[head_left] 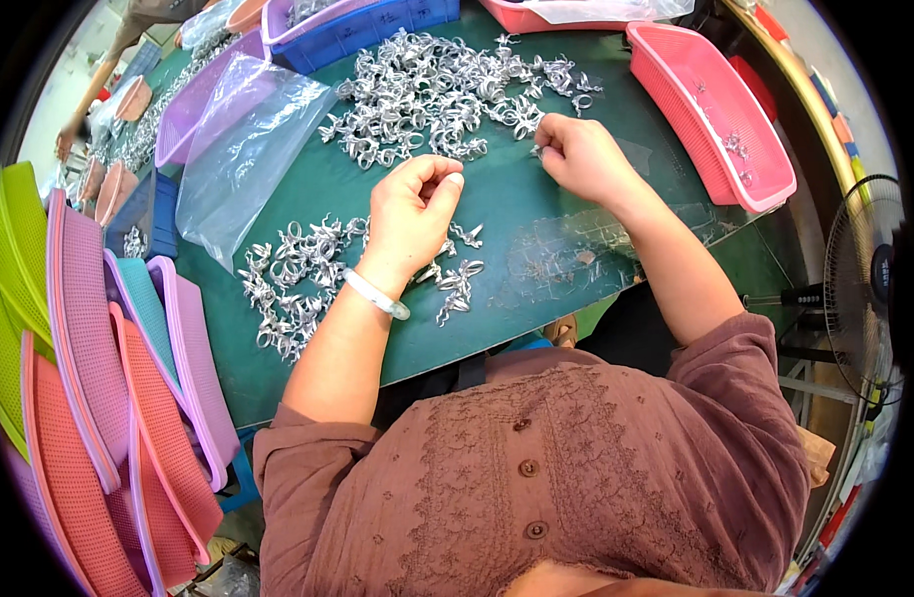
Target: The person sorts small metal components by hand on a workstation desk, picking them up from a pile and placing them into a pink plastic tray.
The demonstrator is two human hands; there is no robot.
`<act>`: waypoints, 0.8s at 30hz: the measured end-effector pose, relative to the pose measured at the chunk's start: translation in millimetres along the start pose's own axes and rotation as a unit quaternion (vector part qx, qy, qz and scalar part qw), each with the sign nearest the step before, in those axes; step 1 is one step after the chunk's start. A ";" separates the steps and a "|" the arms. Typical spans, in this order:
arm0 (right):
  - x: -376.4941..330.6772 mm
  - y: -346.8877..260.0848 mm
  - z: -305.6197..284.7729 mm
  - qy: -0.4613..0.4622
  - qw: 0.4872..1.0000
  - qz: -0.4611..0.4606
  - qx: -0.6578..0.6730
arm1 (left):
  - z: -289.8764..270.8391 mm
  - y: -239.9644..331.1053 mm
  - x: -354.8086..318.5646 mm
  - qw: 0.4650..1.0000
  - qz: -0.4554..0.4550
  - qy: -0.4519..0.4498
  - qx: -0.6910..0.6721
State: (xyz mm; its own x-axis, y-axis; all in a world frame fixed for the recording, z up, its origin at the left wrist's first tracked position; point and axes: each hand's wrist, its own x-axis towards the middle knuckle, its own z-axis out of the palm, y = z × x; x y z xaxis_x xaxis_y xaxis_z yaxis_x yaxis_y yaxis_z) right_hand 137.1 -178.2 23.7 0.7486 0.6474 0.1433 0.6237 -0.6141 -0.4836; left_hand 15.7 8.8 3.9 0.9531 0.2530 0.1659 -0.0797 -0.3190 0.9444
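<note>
A crumpled clear plastic bag [240, 139] lay at upper left on the green worktop [536, 199]. The left hand [412, 211] was curled, its contents hidden; the right hand [576, 154] pinched a small silver metal piece [536, 151], hard to make out.

Table mat [536, 214]: dark green. Metal pieces [447, 90]: shiny silver. Basket [710, 109] at two o'clock: pink. Tub [362, 28] at twelve o'clock: blue. Stacked trays [108, 398] at eight o'clock: lime, purple, teal, coral mesh. Shirt [556, 478]: brownish mauve, embroidered. Wristband [375, 295]: white.
</note>
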 end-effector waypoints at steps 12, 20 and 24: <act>18.4 -56.0 31.8 -0.022 0.828 -0.090 0.553 | -2.6 3.1 3.1 0.982 0.061 0.106 -0.146; 25.7 -47.1 47.8 -0.011 0.817 -0.112 0.565 | -6.5 -0.9 6.7 0.980 0.132 0.129 -0.080; 19.3 -42.6 46.5 -0.012 0.820 -0.110 0.561 | -2.9 -4.7 6.7 0.979 0.133 0.125 -0.086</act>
State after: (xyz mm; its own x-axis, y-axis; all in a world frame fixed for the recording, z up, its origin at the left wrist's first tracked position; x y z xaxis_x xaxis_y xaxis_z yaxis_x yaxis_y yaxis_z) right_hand 114.5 -118.5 6.9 0.6317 0.7045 0.3234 0.1332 0.3124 -0.9406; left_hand 21.6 14.6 1.4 0.7919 0.4048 0.4571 -0.3842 -0.2516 0.8883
